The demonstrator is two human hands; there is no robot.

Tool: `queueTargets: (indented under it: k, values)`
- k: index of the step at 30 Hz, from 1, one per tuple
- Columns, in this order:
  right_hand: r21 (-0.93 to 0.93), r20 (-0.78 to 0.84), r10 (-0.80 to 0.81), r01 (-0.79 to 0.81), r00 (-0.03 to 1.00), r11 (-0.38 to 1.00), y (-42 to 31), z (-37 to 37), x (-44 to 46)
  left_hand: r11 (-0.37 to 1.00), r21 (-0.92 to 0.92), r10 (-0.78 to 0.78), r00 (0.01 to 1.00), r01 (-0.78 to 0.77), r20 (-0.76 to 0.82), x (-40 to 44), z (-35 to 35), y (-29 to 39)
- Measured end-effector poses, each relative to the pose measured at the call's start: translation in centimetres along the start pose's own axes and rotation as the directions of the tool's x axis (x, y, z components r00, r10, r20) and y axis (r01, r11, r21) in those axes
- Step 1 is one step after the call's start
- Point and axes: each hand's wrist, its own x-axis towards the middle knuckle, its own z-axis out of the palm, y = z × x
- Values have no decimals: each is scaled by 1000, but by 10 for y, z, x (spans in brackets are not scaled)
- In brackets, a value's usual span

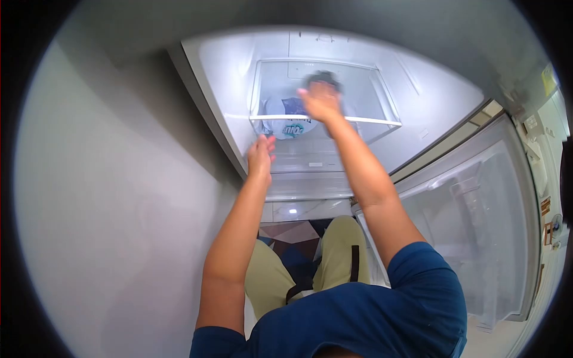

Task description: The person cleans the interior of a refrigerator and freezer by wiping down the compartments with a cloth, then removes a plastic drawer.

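Observation:
My right hand (323, 102) is over the clear fridge shelf (365, 95), smeared by motion. Under its fingers is a dark grey cloth (323, 76), also blurred, pressed toward the glass. Just below the shelf's white front rim, at the left side, is my left hand (261, 156). Its fingers are apart and hold nothing. Near it, a printed plastic packet (292, 128) with blue and green lettering shows through and beneath the glass; how it rests cannot be made out.
The fridge's white inner walls (230, 89) enclose the shelf. A lower ledge (310, 185) lies beneath. At the right the fridge door (471, 221) stands wide, with clear door bins. A grey panel (113, 209) fills the left. A patterned mat (292, 238) lies by my knees.

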Motion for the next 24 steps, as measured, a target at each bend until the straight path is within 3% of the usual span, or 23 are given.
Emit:
queueTargets:
  k: [1,3,4,7,10,11,13,14,17,19,21,22,24]
  values:
    - [62,197,-118,108,973,992,-38,-8,-1,998,-58,15,1000,-15,-7,16,1,-7]
    - [18,220,-374,380,901,925,-86,14,-5,991,-117,64,998,-63,-2,34,9,-2]
    - [122,265,-435,418,860,900,-93,17,-2,982,-168,90,996,-90,-9,44,12,-2]
    - [-43,244,-422,445,873,895,-50,13,29,959,-193,197,978,-206,-65,67,23,-3]
    - [-56,150,-243,254,958,966,77,18,83,950,-218,226,974,-223,-11,64,24,5]
    - [-107,149,-27,43,988,993,109,-1,79,954,-206,222,975,-220,-10,63,22,7]
    - [-158,119,219,-199,968,967,170,-17,88,956,-196,222,975,-217,7,57,18,12]
    - [-121,70,305,-296,950,948,178,-25,85,969,-166,188,982,-181,30,54,17,13]
    - [-125,59,355,-345,933,930,117,-25,91,983,-98,161,985,-154,63,54,15,12]
    - [-42,96,98,-94,991,995,60,17,129,983,-55,177,982,-173,73,56,14,13]
    - [-58,182,-205,219,962,974,-25,38,133,979,-22,202,978,-201,60,56,13,13]
    - [61,178,-234,226,956,972,-57,41,122,975,11,222,974,-223,47,55,14,12]
    - [69,230,-249,240,941,968,-70,38,127,975,15,222,975,-222,11,57,16,13]
